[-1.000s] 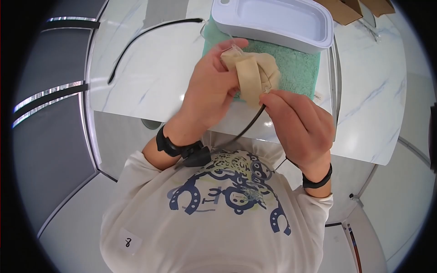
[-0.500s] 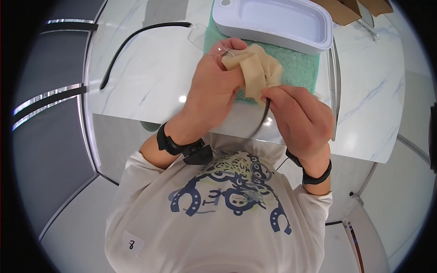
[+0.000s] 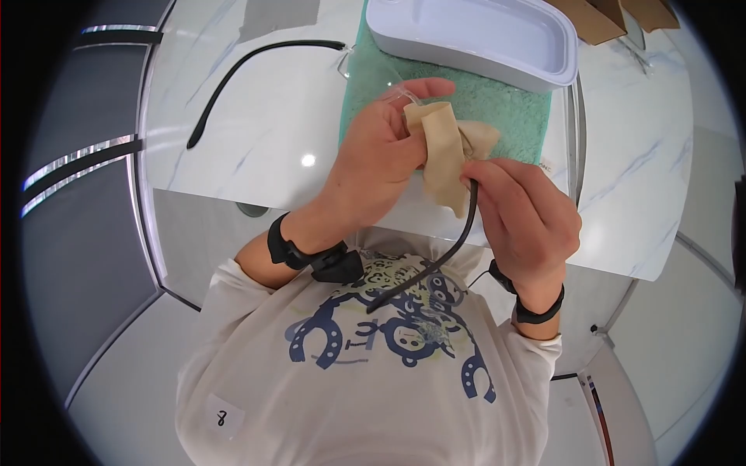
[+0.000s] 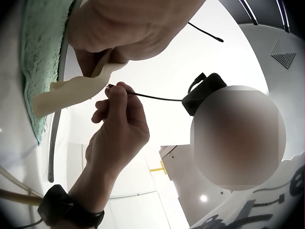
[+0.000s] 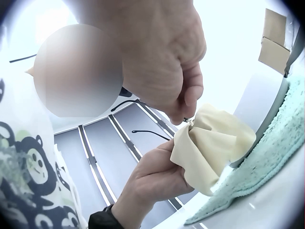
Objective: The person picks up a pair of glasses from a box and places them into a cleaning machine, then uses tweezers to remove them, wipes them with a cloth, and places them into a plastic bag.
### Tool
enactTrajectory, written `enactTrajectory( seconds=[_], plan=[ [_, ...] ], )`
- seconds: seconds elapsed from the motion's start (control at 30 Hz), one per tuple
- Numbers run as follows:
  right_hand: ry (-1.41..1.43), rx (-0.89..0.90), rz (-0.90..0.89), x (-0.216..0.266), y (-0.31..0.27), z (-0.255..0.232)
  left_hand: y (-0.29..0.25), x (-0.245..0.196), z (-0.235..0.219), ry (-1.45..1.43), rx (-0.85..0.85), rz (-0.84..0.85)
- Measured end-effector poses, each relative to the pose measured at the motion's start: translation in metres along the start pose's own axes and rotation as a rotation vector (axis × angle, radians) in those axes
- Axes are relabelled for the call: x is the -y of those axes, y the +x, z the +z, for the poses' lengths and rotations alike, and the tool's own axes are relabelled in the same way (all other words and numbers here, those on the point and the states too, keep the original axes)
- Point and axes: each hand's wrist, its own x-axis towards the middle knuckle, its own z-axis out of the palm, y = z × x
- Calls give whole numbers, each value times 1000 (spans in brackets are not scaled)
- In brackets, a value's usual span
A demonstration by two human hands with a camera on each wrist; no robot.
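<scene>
My left hand [image 3: 377, 159] holds a pair of eyeglasses [image 3: 469, 221] with clear lenses and black temples, together with a folded beige cloth [image 3: 440, 151]. The cloth wraps over the lens on the right side and hides it. In the head view the other temple reaches out to the left above the table. My right hand [image 3: 528, 217] pinches the near temple close to its hinge, right at the cloth's edge. From the right wrist view, the cloth [image 5: 217, 143] hangs in loose folds below the pinching fingertips [image 5: 178, 117].
A green towel [image 3: 505, 128] lies on the white marbled table [image 3: 256, 147] beneath the hands. On its far part stands a pale lavender tub [image 3: 474, 64]. Cardboard [image 3: 594, 19] sits at the back right, a grey patch [image 3: 280, 17] at the back left.
Both hands have shifted slightly right and nearer the body with the eyeglasses. The cloth has changed folds over the lens, and the near temple now points down across the shirt.
</scene>
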Motion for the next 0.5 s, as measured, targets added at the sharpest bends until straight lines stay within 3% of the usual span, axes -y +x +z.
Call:
enactTrajectory(
  seconds=[0.27,0.33,0.5],
  plan=[
    [9,-24,47,3,2,-5,-5,-8,3,108,77,-6],
    [18,-20,55,3,1,-5,-3,-9,-6,51,-70,36],
    [57,9,32,3,0,-2,-2,-12,-15,-3,-77,74]
  ],
)
